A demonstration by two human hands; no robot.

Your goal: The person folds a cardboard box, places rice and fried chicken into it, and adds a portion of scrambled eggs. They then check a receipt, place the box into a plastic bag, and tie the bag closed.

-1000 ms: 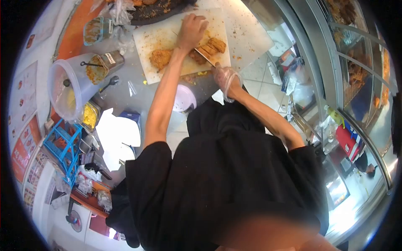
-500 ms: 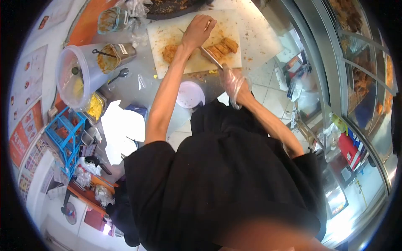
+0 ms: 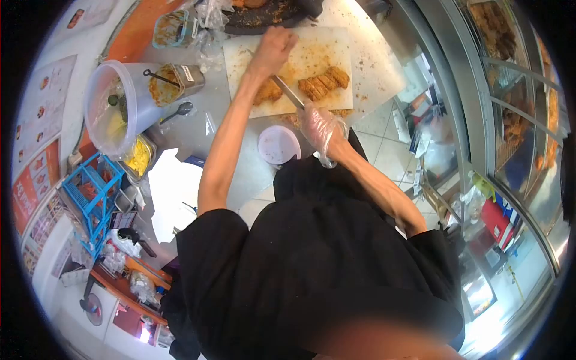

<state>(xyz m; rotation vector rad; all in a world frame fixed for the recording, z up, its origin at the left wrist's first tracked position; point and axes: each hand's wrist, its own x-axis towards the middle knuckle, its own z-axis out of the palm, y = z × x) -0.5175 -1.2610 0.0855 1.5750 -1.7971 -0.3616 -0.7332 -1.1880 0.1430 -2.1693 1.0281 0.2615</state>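
My right hand (image 3: 323,127), in a clear plastic glove, grips the handle end of a knife (image 3: 289,92). The blade slants up and left over a white cutting board (image 3: 333,47) and passes beneath my bare left hand (image 3: 276,50). That left hand is closed in a fist above the board, its inner side hidden. Under and beside the blade lies a golden-brown fried cutlet (image 3: 269,92), partly covered by my left forearm. To its right, a second fried cutlet (image 3: 324,83) rests in slices set close together.
Below the board stands a round pale lilac tub (image 3: 279,145). Leftward are a tall translucent bucket (image 3: 135,114), a container of yellow food (image 3: 139,157), a black spoon (image 3: 178,112) and a blue rack (image 3: 90,192). A dark round pan (image 3: 264,23) sits beyond the board; a glass display case (image 3: 510,120) stands right.
The knife has moved left, from beside the sliced cutlet to the other cutlet. My right hand has shifted left with it, and my left hand is a little lower and farther left.
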